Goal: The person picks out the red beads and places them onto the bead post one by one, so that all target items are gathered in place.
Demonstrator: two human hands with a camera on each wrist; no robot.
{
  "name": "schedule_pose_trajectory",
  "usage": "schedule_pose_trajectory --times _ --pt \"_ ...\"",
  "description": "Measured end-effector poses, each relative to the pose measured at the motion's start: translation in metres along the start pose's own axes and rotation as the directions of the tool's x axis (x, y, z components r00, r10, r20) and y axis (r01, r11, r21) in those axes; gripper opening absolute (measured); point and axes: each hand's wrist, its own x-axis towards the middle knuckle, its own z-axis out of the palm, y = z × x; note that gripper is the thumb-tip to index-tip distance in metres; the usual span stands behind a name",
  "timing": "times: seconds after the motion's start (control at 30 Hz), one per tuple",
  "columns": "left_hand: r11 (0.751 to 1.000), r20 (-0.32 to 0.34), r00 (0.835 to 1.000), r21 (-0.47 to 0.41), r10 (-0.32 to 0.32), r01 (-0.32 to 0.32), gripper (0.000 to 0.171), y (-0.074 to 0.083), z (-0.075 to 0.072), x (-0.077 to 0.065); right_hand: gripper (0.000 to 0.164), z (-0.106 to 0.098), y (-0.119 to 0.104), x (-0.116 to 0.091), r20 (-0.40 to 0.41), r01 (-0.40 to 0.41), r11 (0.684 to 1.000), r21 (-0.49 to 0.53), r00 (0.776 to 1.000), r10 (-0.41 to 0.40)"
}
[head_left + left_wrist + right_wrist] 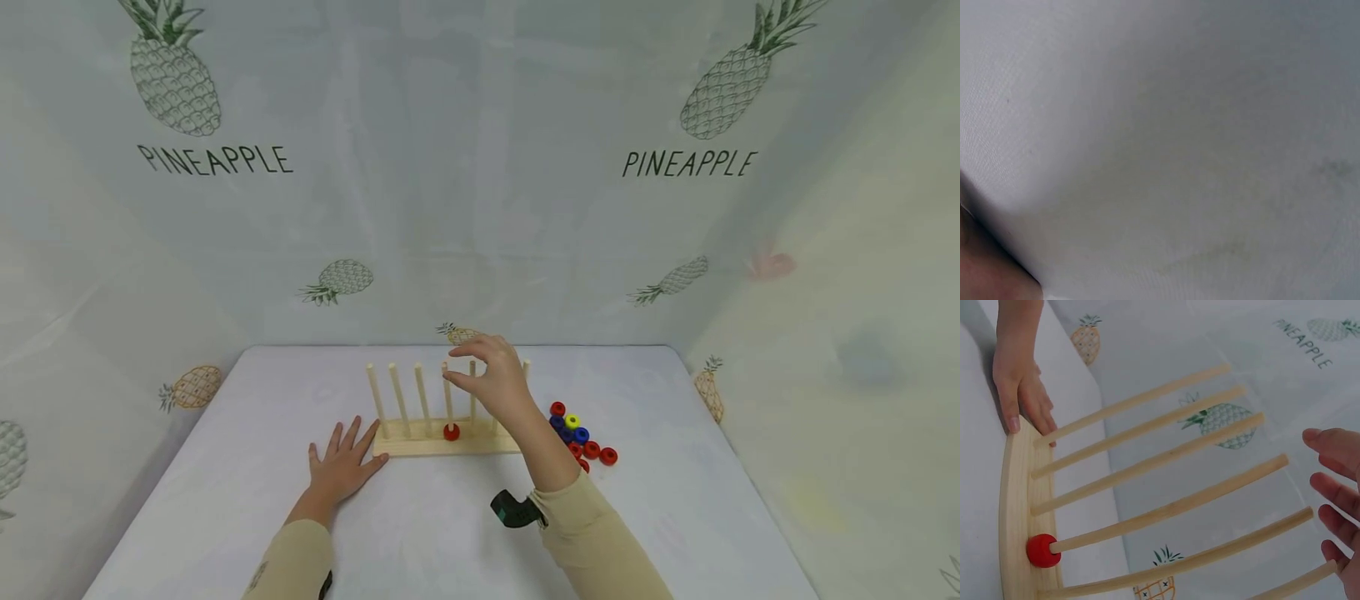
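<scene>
A wooden rack (420, 447) with a row of upright pegs stands on the table. One red bead (451, 432) sits at the bottom of a middle peg; the right wrist view shows the same red bead (1041, 550) down against the base. My left hand (339, 471) lies flat with fingers spread, its thumb at the base's left end. Above the rack, my right hand (497, 379) is beside the top of the beaded peg, thumb and fingers apart with nothing between them. In the right wrist view, its fingers (1341, 490) are loosely bent near the peg tips.
Right of the rack lies a loose group of beads: several red beads (608, 457), a yellow bead (572, 421) and several blue beads (581, 435). My right forearm partly covers the rack's right end. Behind the white table (420, 533) hangs a pineapple-print curtain (480, 208).
</scene>
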Motion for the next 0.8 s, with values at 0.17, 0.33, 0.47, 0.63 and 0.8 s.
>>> schedule_pose_trajectory --times 0.17,0.33,0.47,0.63,0.8 --pt "1.0 0.007 1.0 0.004 0.003 -0.003 0.078 0.001 0.0 -0.001 0.022 -0.006 0.002 -0.011 -0.042 0.013 0.998 0.058 0.999 -0.01" --pt "1.0 0.004 1.0 0.006 0.012 -0.012 0.077 0.007 -0.003 -0.005 0.021 -0.014 0.004 -0.023 -0.078 0.018 0.996 0.09 0.997 -0.011" --pt "1.0 0.006 1.0 -0.007 0.004 -0.003 0.075 0.011 -0.008 -0.008 0.021 -0.019 0.005 -0.032 -0.098 0.019 0.993 0.117 0.995 -0.008" --pt "1.0 0.002 1.0 -0.02 0.003 -0.003 0.074 0.016 -0.014 -0.01 0.021 -0.026 0.007 -0.043 -0.125 -0.014 0.991 0.134 0.992 0.031" --pt "1.0 0.014 1.0 -0.008 0.003 -0.003 0.075 0.012 -0.01 -0.007 0.02 -0.03 0.015 -0.054 -0.154 -0.05 0.989 0.141 0.985 0.072"
